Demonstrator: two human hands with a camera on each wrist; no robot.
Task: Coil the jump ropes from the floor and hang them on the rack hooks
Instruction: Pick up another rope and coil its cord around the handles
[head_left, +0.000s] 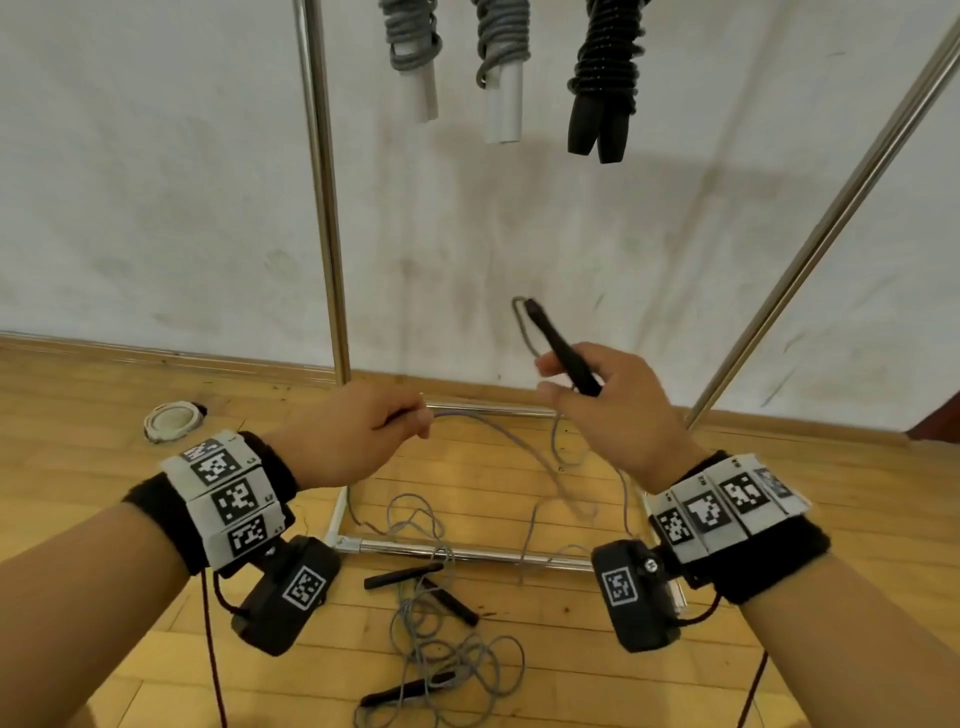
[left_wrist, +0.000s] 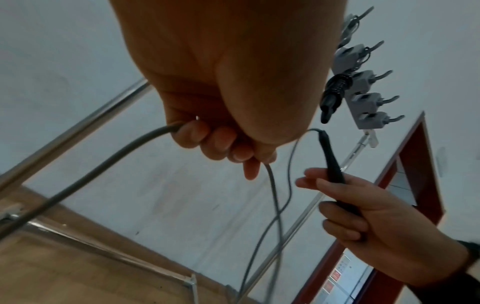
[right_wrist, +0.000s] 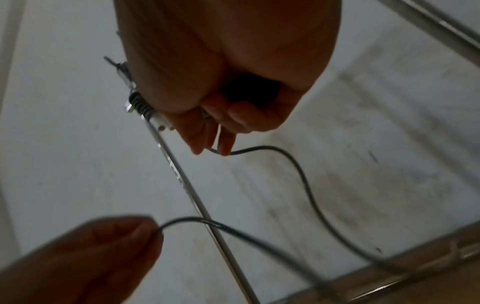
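Rack (head_left: 323, 208): metal poles run top to bottom, centre-left and far right of head view; base bars on the wood floor (head_left: 78, 415), white wall behind.
Hung ropes: 3 coiled bundles at top centre; 2 grey w/ white handles (head_left: 415, 52), 1 black (head_left: 602, 67). Left wrist view shows the hooks (left_wrist: 374, 98) at upper right, some bare.
Floor ropes (head_left: 441, 654): loose grey tangle w/ black handles, bottom centre, in front of rack base.
Held rope (head_left: 519, 447): grey cord sags from hand to hand, rest trails to floor.
Right hand (head_left: 602, 410): centre-right, grip closed round the black handle (head_left: 561, 348) (handle tip points up-left, cord loops back down from it).
Left hand (head_left: 353, 436): centre-left, grip closed, fingers curled on the grey cord.
Tape roll (head_left: 171, 420): white ring on floor, left of the rack pole by the wall.
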